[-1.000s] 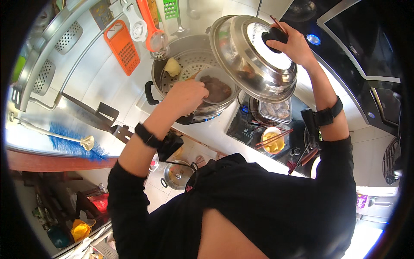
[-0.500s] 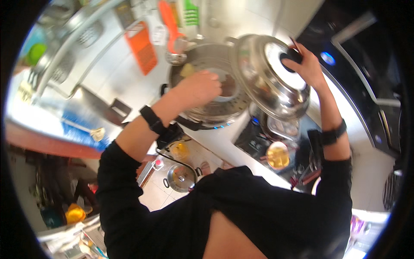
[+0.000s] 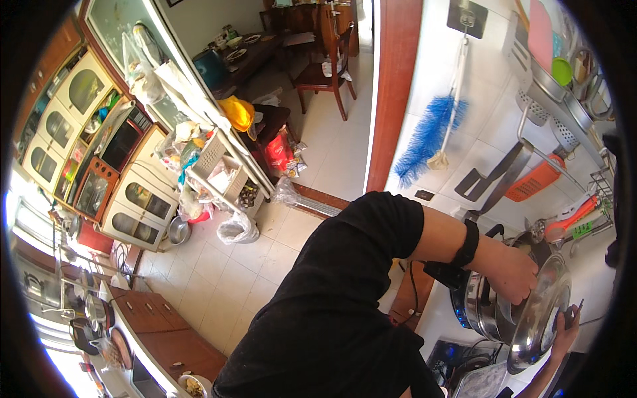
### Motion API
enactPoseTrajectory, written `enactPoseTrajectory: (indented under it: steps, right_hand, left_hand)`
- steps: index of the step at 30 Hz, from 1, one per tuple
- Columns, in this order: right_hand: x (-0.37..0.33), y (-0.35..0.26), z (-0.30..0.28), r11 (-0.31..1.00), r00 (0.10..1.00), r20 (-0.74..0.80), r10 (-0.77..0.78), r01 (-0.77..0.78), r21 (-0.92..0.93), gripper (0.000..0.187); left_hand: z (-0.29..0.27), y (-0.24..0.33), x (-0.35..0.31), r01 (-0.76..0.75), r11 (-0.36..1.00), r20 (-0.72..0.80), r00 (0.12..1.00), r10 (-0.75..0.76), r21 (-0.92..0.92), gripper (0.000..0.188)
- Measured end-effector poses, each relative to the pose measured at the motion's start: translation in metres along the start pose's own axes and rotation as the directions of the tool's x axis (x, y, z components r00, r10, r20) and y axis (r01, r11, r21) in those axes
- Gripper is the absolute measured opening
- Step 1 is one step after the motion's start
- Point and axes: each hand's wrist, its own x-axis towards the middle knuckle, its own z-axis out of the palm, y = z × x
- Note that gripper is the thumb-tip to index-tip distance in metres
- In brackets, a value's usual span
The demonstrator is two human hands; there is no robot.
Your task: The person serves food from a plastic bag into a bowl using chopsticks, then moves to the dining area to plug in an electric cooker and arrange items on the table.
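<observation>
At the right side of the view stands a steel steamer pot (image 3: 474,302) with dark handles. My left hand (image 3: 513,273) reaches over its rim, fingers curled down inside. What those fingers hold, if anything, is hidden. My right hand (image 3: 563,337) is closed around the dark knob of a domed steel lid (image 3: 539,326), and a thin dark stick juts out beside the knob. The lid is tilted on edge, covering the pot's right part and hiding much of its inside.
An orange grater (image 3: 536,178), a cleaver (image 3: 507,176) and a blue brush (image 3: 428,136) hang on the tiled wall behind the pot. A dark cooktop (image 3: 448,361) lies near it. A doorway, a lined bin (image 3: 239,229) and a shelf rack (image 3: 213,166) stand leftward.
The view has swung left, so the pot and both hands now appear at the right edge. My left hand stays at the pot; my right hand still holds the tilted lid.
</observation>
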Motion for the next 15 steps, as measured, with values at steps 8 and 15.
enactPoseTrajectory:
  steps: [8, 15]
  right_hand:
    - [0.019, -0.067, 0.027, 0.97, 0.966, 0.136, 0.219, -0.23, 0.074, 0.054]
    - [0.008, -0.116, 0.053, 0.982, 0.991, 0.111, -0.079, 0.096, -0.164, 0.059]
  left_hand:
    - [-0.044, 0.012, -0.056, 0.172, 0.981, -0.116, 0.976, -0.182, -0.093, 0.009]
    - [-0.105, 0.048, -0.115, 0.353, 0.914, 0.269, 0.916, -0.296, -0.198, 0.009]
